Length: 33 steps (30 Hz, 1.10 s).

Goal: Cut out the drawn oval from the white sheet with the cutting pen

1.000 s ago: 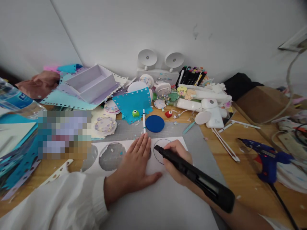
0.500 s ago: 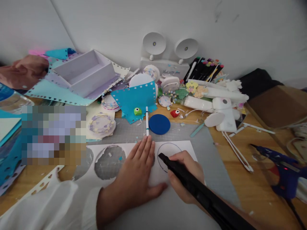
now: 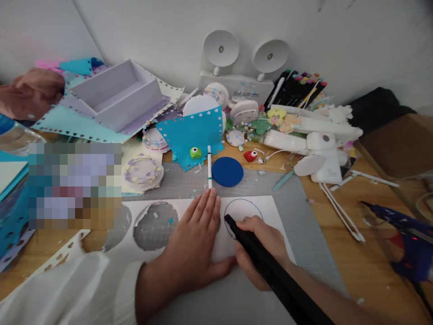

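Observation:
My left hand lies flat on a white sheet of paper, fingers extended and thumb out to the side. In my right hand is a long black utility knife. Its tip rests at the left edge of a thin circle drawn on the paper; the blade is too small to make out. Left of my hands, the sheet has a large round cut-out with ragged edges, and a second opening farther left. Just beyond my left fingertips stands a white marker, beside a round blue disc.
A grey cutting mat lies under the paper. Behind are blue punched paper, small green and red punches, and a lilac box. At right lies a blue glue gun near a white cable.
The view has shifted slightly. My right hand and the utility knife have moved a little up along the circle's left side. My left hand stays pressed on the paper.

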Motion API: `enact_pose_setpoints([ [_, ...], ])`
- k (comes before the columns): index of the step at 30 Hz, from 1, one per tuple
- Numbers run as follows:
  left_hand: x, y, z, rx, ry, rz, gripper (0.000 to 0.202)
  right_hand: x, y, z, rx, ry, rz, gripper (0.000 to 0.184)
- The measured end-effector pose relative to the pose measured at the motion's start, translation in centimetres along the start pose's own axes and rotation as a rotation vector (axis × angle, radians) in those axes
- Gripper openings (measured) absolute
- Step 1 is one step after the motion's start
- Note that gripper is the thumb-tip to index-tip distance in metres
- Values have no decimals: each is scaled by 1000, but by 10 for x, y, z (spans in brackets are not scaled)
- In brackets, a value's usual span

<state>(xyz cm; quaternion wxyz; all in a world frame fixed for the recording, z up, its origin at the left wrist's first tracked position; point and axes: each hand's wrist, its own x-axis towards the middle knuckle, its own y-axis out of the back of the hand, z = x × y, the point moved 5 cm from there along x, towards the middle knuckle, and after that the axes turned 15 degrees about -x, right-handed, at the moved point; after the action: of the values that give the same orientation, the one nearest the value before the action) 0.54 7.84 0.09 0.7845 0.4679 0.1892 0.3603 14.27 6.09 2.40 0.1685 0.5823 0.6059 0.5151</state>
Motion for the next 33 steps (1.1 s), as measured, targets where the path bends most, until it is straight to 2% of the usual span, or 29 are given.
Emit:
enact_pose_setpoints([
  [10,1,0,-1,-3,34,-18,101,3,10,-4,49,108,42,25],
  [22,-1,0,-2,-2,23,1,103,2,15,-5,67,127,-71,26],
  [25,0,1,-2,-6,28,1,103,5,18,-6,48,172,-82,24],
  [28,0,1,-2,-9,27,5,102,5,21,-7,59,224,-35,24],
  [30,0,1,-2,-8,23,7,103,2,20,-7,66,241,-64,24],
  [31,0,1,-2,-7,21,7,103,0,18,-6,71,237,-94,23],
  [33,-1,0,-2,-4,17,8,103,-3,17,3,85,112,-117,18],
])
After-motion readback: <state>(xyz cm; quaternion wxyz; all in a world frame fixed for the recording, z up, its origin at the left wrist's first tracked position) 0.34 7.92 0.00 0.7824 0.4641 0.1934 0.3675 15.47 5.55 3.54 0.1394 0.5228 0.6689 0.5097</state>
